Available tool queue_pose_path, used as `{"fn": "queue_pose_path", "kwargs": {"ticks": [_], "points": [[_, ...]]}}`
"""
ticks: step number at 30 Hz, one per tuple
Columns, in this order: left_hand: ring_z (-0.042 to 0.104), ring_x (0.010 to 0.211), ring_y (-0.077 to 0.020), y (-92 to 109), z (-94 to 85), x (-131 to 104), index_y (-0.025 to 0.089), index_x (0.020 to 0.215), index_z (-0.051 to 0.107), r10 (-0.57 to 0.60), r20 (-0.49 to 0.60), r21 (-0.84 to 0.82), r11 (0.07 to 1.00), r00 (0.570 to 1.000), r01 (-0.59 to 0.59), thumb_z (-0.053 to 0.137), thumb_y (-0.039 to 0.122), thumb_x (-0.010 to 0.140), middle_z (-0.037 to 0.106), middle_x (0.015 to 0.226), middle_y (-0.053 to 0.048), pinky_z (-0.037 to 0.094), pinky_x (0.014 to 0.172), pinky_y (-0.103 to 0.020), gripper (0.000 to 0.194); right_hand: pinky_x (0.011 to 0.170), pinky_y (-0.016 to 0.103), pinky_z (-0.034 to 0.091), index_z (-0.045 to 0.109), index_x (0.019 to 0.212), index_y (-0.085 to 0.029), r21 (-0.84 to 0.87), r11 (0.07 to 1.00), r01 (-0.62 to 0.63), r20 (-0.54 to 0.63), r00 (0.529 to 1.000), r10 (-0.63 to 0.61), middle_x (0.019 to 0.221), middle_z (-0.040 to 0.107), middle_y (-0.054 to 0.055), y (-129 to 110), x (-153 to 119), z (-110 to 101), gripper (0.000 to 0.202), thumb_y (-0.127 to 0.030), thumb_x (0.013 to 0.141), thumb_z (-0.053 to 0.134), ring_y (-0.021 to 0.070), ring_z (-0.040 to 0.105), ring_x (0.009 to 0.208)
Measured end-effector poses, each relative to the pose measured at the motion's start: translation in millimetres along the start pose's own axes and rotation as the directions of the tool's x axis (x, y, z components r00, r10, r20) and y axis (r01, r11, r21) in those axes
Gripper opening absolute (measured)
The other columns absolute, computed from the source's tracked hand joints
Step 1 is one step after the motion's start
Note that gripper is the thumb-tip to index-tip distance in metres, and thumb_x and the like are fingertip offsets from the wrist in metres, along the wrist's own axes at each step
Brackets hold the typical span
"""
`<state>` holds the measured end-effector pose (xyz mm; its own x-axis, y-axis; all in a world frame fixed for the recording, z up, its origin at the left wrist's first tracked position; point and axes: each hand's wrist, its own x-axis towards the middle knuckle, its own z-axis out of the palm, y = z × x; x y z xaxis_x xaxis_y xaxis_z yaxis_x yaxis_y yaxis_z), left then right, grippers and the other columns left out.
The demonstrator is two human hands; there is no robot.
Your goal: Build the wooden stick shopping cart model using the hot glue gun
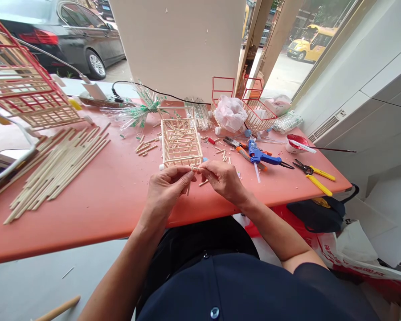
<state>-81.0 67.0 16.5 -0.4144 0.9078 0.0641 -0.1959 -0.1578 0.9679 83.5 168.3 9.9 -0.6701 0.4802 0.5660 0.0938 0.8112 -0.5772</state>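
My left hand (169, 185) and my right hand (223, 180) meet fingertip to fingertip near the table's front edge. Between them they pinch short wooden sticks (195, 169), mostly covered by the fingers; whether the pieces are joined I cannot tell. Just beyond my hands stands a small cart (182, 140) built of thin wooden sticks, with white and blue wheels at its lower corners. Loose short stick pieces (147, 147) lie left of the cart, and a few more (223, 155) are to its right.
A pile of long sticks (62, 167) lies left. To the right are a blue glue gun (262, 156), pliers (234, 142), yellow-handled wire strippers (314, 174) and a red paint cup (297, 143). Red-trimmed carts (30, 82) stand at left and back, one by a crumpled plastic bag (230, 113).
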Motion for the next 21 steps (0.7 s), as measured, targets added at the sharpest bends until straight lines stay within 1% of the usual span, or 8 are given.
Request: {"fn": "queue_pose_path", "kwargs": {"ticks": [7,9,12,14,17,21], "points": [[0.048,0.046,-0.0071,0.2,-0.2,0.8,0.016,0.082,0.083,-0.011,0.019,-0.011,1.000,1.000,0.012,0.099,0.038,0.069,0.074,0.067,-0.004,0.032,0.045,-0.022,0.030,0.077,0.024,0.053,0.069,0.093,-0.020,0.030,0.997,-0.073,0.040,0.997,0.072,0.080,0.075,0.001,-3.4,-1.2,-0.4,0.028,-0.029,0.115,0.055,0.0133,0.071,0.075],[0.048,0.047,-0.0070,-0.1,-1.2,1.1,0.016,0.080,0.083,-0.012,0.028,0.001,1.000,1.000,0.012,0.099,0.040,0.070,0.073,0.066,-0.004,0.033,0.046,-0.022,0.031,0.078,0.025,0.053,0.069,0.094,-0.020,0.014,0.997,-0.072,0.046,0.996,0.071,0.080,0.076,0.001,-3.3,-0.9,0.0,0.029,-0.031,0.116,0.054,0.0138,0.071,0.076],[0.048,0.048,-0.0067,-1.5,-3.0,1.1,0.016,0.075,0.080,-0.016,0.045,0.016,1.000,0.999,0.015,0.099,0.042,0.072,0.069,0.063,-0.003,0.033,0.046,-0.021,0.032,0.079,0.025,0.053,0.069,0.093,-0.020,0.007,0.999,-0.037,0.028,0.999,0.037,0.079,0.076,0.001,-1.9,-0.4,1.0,0.029,-0.030,0.116,0.055,0.0142,0.071,0.076],[0.048,0.048,-0.0068,-3.0,-3.4,0.9,0.016,0.079,0.080,-0.017,0.041,0.015,1.000,0.999,0.017,0.098,0.041,0.073,0.072,0.066,-0.003,0.034,0.046,-0.021,0.031,0.078,0.025,0.052,0.069,0.093,-0.020,0.005,1.000,-0.012,0.010,1.000,0.012,0.079,0.076,0.001,-1.0,-0.4,1.5,0.028,-0.028,0.116,0.056,0.0140,0.071,0.076],[0.050,0.047,-0.0076,-5.9,-2.8,0.9,0.017,0.089,0.080,0.012,0.007,0.026,1.000,1.000,-0.012,0.096,0.038,0.074,0.076,0.071,-0.004,0.035,0.046,-0.022,0.030,0.079,0.024,0.052,0.069,0.094,-0.020,-0.021,1.000,0.004,-0.001,1.000,-0.004,0.079,0.076,0.001,-0.9,-0.6,1.3,0.026,-0.027,0.115,0.056,0.0143,0.071,0.076],[0.050,0.045,-0.0077,-8.5,-2.0,1.4,0.017,0.093,0.083,0.088,-0.026,0.123,0.989,0.996,-0.084,0.090,0.034,0.078,0.076,0.070,-0.003,0.039,0.046,-0.023,0.024,0.078,0.025,0.051,0.069,0.093,-0.019,-0.035,0.999,0.011,0.010,1.000,-0.011,0.079,0.075,0.002,-1.9,-0.4,0.2,0.028,-0.028,0.116,0.055,0.0143,0.070,0.076]]}}
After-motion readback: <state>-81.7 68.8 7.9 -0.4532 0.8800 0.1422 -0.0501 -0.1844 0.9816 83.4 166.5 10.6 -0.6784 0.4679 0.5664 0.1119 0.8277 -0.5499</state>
